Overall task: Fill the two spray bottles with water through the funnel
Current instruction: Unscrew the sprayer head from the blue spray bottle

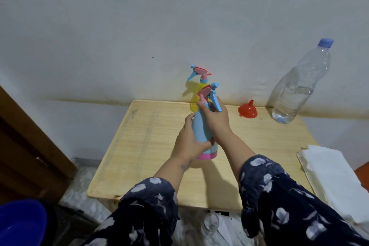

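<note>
1. My left hand (188,142) grips the blue spray bottle (203,132) around its body; the bottle stands upright, mid-table (139,146).
2. My right hand (214,120) clasps its neck below the spray head (211,94), directly above the body, so I'd unscrew there.
3. Beyond the blue bottle: yellow spray bottle (196,96); to its right, the funnel (248,108) and water bottle (299,86).
</note>
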### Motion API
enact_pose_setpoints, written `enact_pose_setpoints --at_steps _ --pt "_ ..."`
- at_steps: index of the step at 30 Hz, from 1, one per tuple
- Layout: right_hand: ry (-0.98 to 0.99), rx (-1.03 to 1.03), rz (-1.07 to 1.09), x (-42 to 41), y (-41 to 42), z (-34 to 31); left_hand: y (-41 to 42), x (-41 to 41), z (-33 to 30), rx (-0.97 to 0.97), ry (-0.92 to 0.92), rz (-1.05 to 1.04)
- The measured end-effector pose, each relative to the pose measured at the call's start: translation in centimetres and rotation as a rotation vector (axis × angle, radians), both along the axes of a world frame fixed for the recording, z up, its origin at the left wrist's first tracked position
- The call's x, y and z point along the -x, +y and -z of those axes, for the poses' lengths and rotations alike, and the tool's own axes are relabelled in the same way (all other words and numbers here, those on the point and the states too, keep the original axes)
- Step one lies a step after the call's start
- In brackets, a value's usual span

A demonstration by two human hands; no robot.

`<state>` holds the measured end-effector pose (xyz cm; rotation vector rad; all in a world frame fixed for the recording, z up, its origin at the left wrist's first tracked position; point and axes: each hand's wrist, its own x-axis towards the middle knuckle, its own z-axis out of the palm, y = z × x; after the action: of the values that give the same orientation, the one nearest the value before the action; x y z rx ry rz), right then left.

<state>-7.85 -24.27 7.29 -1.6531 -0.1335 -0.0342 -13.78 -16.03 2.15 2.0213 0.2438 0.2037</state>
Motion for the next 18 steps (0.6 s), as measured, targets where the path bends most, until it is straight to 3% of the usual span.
enact_pose_setpoints --at_steps 7,10,14,18 --pt "0.095 -0.128 0.135 0.4 -0.2 -0.6 -0.4 0.0 -0.7 -0.046 -0.002 -0.019" --pt "0.183 -0.181 0.069 0.5 -0.3 -1.0 -0.2 -0.1 -0.9 -0.06 -0.006 -0.036" --pt "0.15 -0.06 0.018 -0.2 0.0 -0.5 0.1 -0.6 -1.1 -0.114 -0.012 -0.032" --pt "0.124 0.027 0.205 -1.3 0.2 -0.3 0.0 -1.1 -1.2 -0.197 -0.008 -0.028"
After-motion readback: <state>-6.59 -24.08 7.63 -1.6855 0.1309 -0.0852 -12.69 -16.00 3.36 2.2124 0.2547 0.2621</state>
